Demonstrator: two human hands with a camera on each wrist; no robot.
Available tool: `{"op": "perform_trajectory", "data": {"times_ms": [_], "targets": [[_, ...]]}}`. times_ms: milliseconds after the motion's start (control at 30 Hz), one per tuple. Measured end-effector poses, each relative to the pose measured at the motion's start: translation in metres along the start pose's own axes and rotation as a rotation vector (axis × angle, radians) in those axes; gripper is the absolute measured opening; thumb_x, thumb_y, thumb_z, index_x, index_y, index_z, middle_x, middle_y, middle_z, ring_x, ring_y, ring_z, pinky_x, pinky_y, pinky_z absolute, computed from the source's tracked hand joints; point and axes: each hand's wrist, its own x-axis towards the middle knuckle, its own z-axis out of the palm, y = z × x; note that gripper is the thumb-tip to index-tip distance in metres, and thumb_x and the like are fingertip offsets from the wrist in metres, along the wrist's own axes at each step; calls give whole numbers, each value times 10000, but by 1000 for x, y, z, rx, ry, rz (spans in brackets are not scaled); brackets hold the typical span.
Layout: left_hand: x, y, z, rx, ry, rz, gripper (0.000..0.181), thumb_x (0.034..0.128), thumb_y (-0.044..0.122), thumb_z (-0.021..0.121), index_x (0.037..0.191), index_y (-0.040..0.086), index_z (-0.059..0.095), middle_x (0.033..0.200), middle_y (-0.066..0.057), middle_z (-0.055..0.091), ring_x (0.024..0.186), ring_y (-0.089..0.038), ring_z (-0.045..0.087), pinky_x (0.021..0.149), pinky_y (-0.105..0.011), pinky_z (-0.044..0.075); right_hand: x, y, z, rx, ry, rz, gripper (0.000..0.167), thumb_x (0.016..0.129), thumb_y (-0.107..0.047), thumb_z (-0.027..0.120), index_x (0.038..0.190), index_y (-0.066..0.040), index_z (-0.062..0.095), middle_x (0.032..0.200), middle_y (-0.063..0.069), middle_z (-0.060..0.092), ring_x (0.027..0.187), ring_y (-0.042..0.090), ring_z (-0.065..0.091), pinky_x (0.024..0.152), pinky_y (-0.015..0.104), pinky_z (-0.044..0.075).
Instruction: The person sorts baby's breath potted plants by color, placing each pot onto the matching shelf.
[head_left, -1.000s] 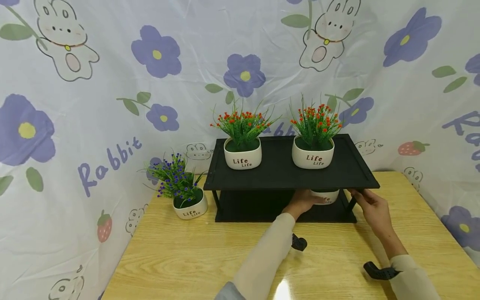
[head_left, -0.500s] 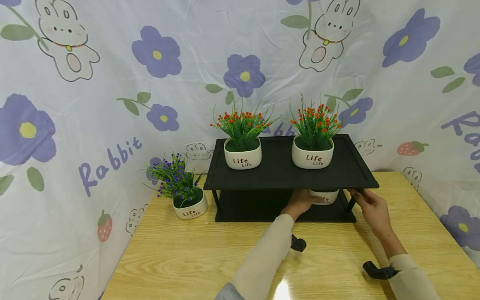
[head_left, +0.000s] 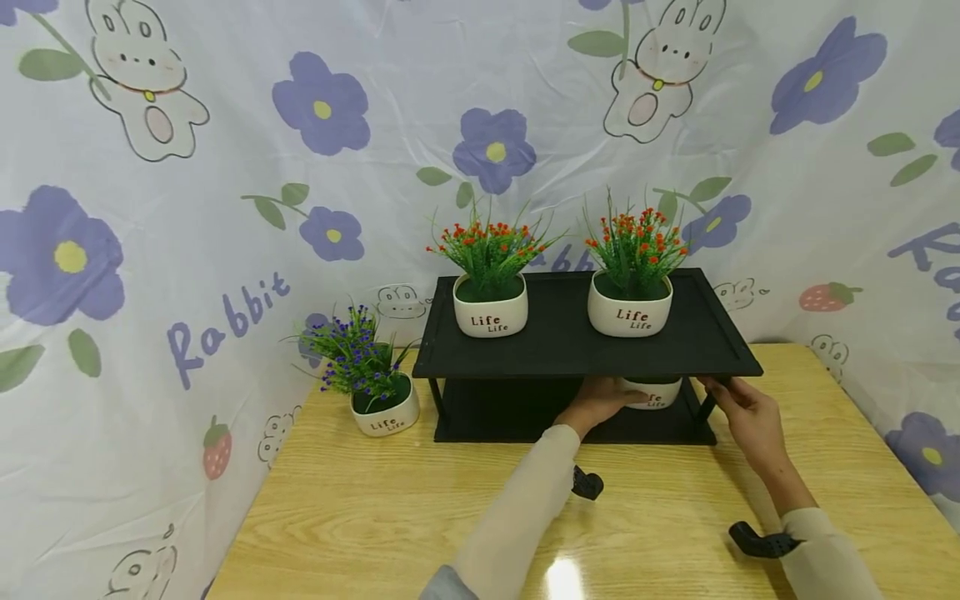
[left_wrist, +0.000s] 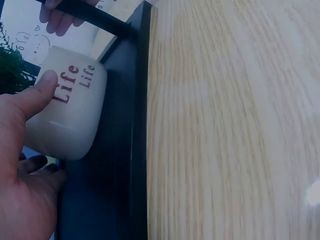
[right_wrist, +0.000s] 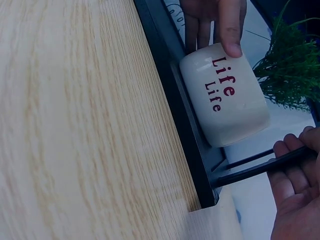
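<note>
A black two-tier shelf (head_left: 555, 337) stands on the table. My left hand (head_left: 592, 404) reaches between its tiers and grips the left side of a white "Life" flowerpot (left_wrist: 70, 112) on the lower tier. The thumb lies on the pot's front, with the other fingers at its side and behind. Green foliage (right_wrist: 292, 70) rises from this pot, mostly hidden by the upper tier in the head view. At the shelf's right front corner, my right hand (head_left: 753, 421) holds the thin post (right_wrist: 260, 167) just under the upper tier.
Two white pots with orange-red flowers, one on the left (head_left: 491, 312) and one on the right (head_left: 630, 312), stand on the upper tier. A pot with purple flowers (head_left: 385, 414) sits on the wooden table (head_left: 360, 517), left of the shelf. Behind hangs a patterned cloth (head_left: 420, 75).
The head view has shifted slightly, so the scene sits a little further right. My left forearm and wrist have moved slightly left. Both hands keep their places at the pot and post.
</note>
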Motion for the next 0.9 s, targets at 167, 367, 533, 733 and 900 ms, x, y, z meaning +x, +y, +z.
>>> {"op": "perform_trajectory", "data": {"times_ms": [167,367,533,733,900], "targets": [[-4,-4,-12,6,4,-38,780,947,198,836,1616,213,435,1633,-23,481,1512,-228,478,1223,-405,448,0,1,0,0,1,-1,461,1130,-277,554,1496,0,599,1222,-286,700,1142,-208,591,925,15,486],[-8,-13,-32,27,13,-20,474,1010,170,757,1457,129,605,1365,-121,648,1228,-269,657,998,-386,570,0,2,0,-5,2,7,463,1131,-284,552,1495,-2,600,1224,-279,703,1141,-214,582,920,8,481],[-14,-19,-49,32,16,-22,330,1049,173,706,1366,82,677,1264,-122,717,1116,-252,714,956,-351,600,0,4,-1,40,-8,5,463,1128,-263,559,1505,4,585,1269,-218,724,1161,-186,610,940,20,487],[-23,-20,-68,-13,21,-16,209,1068,172,673,1196,23,745,1078,-132,756,913,-171,734,850,-282,612,1,5,-1,18,-2,15,459,1127,-282,561,1507,-27,596,1257,-256,711,1158,-200,598,938,16,484],[-35,-21,-85,6,46,21,214,1072,173,663,1177,8,748,1049,-167,759,913,-219,749,840,-299,620,2,6,0,44,-9,6,454,1123,-267,569,1495,-9,602,1246,-257,716,1160,-186,613,952,27,488]]}}
